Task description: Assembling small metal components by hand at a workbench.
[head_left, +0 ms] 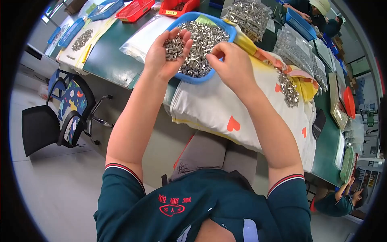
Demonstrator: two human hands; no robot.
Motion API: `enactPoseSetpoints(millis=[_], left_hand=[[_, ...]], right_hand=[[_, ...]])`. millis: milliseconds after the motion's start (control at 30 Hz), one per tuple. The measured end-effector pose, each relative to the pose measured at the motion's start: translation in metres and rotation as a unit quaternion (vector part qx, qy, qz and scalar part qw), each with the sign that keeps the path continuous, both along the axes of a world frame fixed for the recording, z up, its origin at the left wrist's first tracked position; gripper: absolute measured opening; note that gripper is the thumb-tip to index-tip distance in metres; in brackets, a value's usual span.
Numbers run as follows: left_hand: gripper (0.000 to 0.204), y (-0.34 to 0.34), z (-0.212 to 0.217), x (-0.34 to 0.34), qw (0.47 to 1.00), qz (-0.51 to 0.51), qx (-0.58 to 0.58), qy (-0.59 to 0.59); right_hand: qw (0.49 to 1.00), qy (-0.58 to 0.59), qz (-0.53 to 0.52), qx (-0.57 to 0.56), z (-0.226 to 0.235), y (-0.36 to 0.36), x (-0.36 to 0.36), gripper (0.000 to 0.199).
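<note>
My left hand (156,58) is turned palm up and cupped round a heap of small silvery metal sleeves (174,49). It hovers over the left side of a blue plastic basket (200,80), which is filled with many more of the same metal pieces (201,44). Above the basket's right rim, my right hand (234,66) has thumb and forefinger pinched together. Whatever is between those fingertips is too small to make out. A light green slip (205,20) lies among the pieces at the basket's far end.
A white cloth with hearts (209,101) covers the table before me, bearing a small metal pile (288,90). Bags of metal parts (248,18) stand behind. Red bins (135,10) sit far left. A chair (68,107) stands left; other people work at right.
</note>
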State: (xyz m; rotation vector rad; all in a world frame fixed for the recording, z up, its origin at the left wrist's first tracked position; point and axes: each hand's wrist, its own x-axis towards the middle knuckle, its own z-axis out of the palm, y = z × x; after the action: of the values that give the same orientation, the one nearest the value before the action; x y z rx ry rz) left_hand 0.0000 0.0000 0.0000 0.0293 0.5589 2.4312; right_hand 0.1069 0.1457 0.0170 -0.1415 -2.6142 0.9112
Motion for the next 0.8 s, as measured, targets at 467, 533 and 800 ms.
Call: enactPoseSetpoints(millis=[467,533,800], left_hand=[[0.026,0.036,-0.006,-0.042,0.488,-0.016,-0.587,0.646],[0.022,0.042,0.002,-0.032,0.407,0.0,-0.598,0.69],[0.016,0.079,0.007,0.057,0.39,-0.06,-0.444,0.805]], right_hand=[[0.996,0.088,-0.027,-0.016,-0.039,0.052,0.094,0.021],[0.995,0.065,-0.072,0.006,-0.045,0.072,0.126,0.022],[0.921,-0.136,-0.336,0.142,-0.075,0.185,0.205,0.026]])
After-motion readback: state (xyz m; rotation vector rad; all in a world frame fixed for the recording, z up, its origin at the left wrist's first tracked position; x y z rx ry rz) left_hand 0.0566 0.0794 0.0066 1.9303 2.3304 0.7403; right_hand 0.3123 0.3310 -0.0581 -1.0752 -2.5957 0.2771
